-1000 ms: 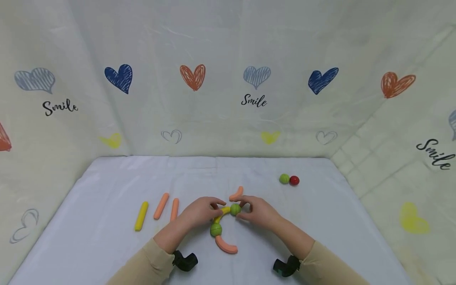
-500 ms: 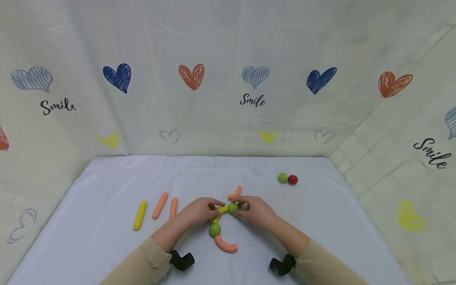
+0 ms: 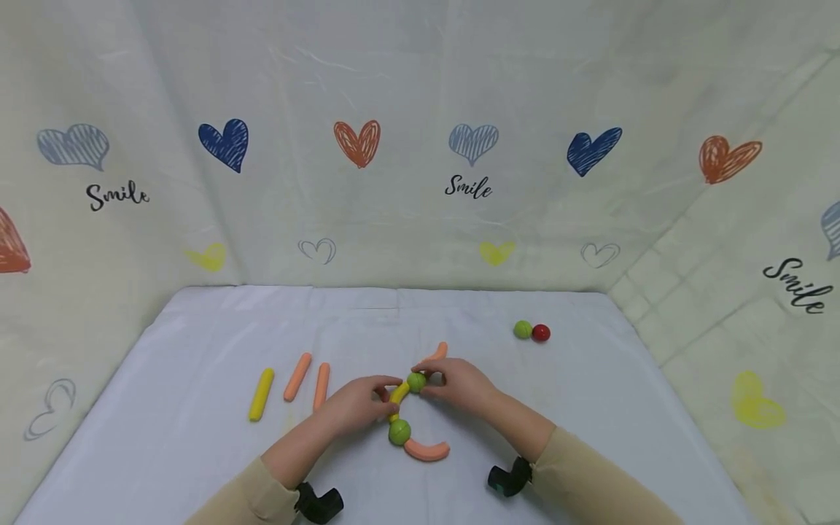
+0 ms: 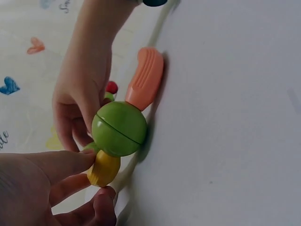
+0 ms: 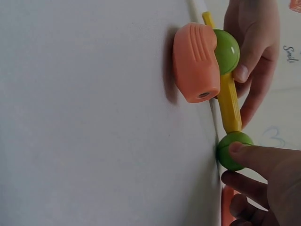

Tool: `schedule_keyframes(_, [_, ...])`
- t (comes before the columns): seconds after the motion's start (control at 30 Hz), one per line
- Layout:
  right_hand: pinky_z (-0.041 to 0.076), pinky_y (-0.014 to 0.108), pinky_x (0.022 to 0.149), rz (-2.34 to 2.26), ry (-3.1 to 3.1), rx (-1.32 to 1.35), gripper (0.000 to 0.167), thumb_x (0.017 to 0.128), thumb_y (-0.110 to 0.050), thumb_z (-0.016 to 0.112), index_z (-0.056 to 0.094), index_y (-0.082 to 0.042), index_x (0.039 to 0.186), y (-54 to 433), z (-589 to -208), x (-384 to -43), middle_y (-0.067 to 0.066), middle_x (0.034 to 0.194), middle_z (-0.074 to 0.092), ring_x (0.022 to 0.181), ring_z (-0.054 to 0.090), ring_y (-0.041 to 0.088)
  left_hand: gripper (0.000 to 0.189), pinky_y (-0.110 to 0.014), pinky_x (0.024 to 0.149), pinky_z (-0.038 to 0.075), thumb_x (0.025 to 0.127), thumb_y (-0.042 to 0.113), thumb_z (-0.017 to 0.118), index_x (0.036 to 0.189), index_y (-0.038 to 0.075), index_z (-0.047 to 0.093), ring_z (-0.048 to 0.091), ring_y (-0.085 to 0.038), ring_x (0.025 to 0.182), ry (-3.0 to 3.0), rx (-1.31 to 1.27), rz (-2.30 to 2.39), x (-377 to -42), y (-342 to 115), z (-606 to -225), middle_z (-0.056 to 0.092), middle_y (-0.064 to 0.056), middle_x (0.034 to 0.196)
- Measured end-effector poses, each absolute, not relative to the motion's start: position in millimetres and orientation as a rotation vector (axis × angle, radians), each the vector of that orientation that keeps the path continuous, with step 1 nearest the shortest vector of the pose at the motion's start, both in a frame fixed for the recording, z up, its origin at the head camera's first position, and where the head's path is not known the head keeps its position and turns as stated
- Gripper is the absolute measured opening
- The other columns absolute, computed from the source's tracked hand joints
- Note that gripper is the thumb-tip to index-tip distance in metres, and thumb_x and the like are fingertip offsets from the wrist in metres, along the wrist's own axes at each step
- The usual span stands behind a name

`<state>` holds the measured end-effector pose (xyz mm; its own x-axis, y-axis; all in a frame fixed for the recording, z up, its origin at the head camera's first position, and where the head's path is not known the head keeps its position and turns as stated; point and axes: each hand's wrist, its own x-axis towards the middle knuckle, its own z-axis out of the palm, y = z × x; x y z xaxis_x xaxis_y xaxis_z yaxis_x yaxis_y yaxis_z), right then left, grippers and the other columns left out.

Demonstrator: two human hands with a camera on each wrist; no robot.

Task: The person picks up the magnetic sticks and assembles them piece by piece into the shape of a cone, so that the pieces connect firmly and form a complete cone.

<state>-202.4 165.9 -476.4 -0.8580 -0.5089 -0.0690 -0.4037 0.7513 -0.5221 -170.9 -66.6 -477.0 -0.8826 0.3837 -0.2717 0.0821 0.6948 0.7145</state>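
A chain of toy parts lies in front of me: a curved yellow rod runs between two green balls, and a curved orange piece joins the nearer green ball. My left hand pinches the yellow rod between thumb and fingers, seen closely in the left wrist view beside the nearer green ball. With thumb and index finger, my right hand grips the farther green ball at the rod's other end. In the right wrist view a hole shows in the free end of the orange piece.
Another curved orange piece lies just beyond my right hand, partly covered by it. A straight yellow rod and two straight orange rods lie on the left. A green ball and a red ball sit at the back right.
The chain has turned counter-clockwise, its far ball shifting left with my right hand. The orange end has swung right, and my left hand has moved slightly left and nearer.
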Motion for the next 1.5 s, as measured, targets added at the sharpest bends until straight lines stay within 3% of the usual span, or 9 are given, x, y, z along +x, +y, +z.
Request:
schedule_keyframes(0.2, [0.05, 0.035, 0.087, -0.757, 2.699, -0.788, 0.038, 0.089, -0.025, 0.076, 0.068, -0.025, 0.126, 161, -477, -207, -0.011, 0.11, 0.068, 0.1, 0.061, 0.009, 0.056, -0.034, 0.071, 0.041, 0.088, 0.03, 0.075, 0.14, 0.019, 0.057, 0.052, -0.015, 0.081, 2.489, 0.371, 1.05, -163, -70, -477, 0.06, 0.006, 0.094])
schedule_keyframes(0.33, [0.05, 0.034, 0.088, -0.77, 2.676, -0.836, 0.039, 0.09, -0.024, 0.075, 0.067, -0.024, 0.128, 159, -476, -209, -0.01, 0.115, 0.068, 0.103, 0.061, 0.01, 0.06, -0.034, 0.071, 0.041, 0.087, 0.031, 0.077, 0.141, 0.018, 0.055, 0.052, -0.015, 0.082, 2.474, 0.358, 1.069, -161, -73, -479, 0.059, 0.006, 0.096])
schedule_keyframes(0.87, [0.047, 0.025, 0.068, -0.783, 2.699, -0.847, 0.041, 0.09, -0.023, 0.075, 0.067, -0.023, 0.13, 166, -469, -212, -0.008, 0.108, 0.068, 0.072, 0.053, 0.006, 0.063, -0.03, 0.063, 0.041, 0.084, 0.031, 0.079, 0.141, 0.019, 0.053, 0.052, -0.016, 0.076, 2.426, 0.34, 1.13, -158, -78, -482, 0.058, 0.004, 0.097])
schedule_keyframes(1.17, [0.047, 0.025, 0.066, -0.805, 2.707, -0.828, 0.038, 0.089, -0.023, 0.076, 0.069, -0.023, 0.127, 177, -465, -217, -0.009, 0.103, 0.069, 0.074, 0.053, 0.006, 0.064, -0.031, 0.065, 0.041, 0.084, 0.031, 0.08, 0.141, 0.02, 0.054, 0.052, -0.016, 0.077, 2.423, 0.323, 1.138, -159, -78, -483, 0.059, 0.004, 0.097])
schedule_keyframes(1.33, [0.05, 0.028, 0.073, -0.785, 2.739, -0.83, 0.035, 0.089, -0.021, 0.076, 0.07, -0.02, 0.124, 183, -465, -220, -0.009, 0.107, 0.071, 0.083, 0.057, 0.011, 0.063, -0.031, 0.065, 0.042, 0.084, 0.031, 0.08, 0.14, 0.02, 0.054, 0.053, -0.016, 0.077, 2.423, 0.324, 1.141, -158, -78, -484, 0.059, 0.004, 0.097])
schedule_keyframes(1.5, [0.051, 0.037, 0.091, -0.636, 2.849, -0.822, 0.031, 0.088, -0.022, 0.077, 0.072, -0.024, 0.119, 193, -468, -226, -0.007, 0.117, 0.066, 0.107, 0.06, 0.017, 0.064, -0.031, 0.065, 0.041, 0.083, 0.031, 0.08, 0.14, 0.02, 0.054, 0.052, -0.017, 0.077, 2.412, 0.319, 1.153, -159, -78, -482, 0.058, 0.003, 0.097])
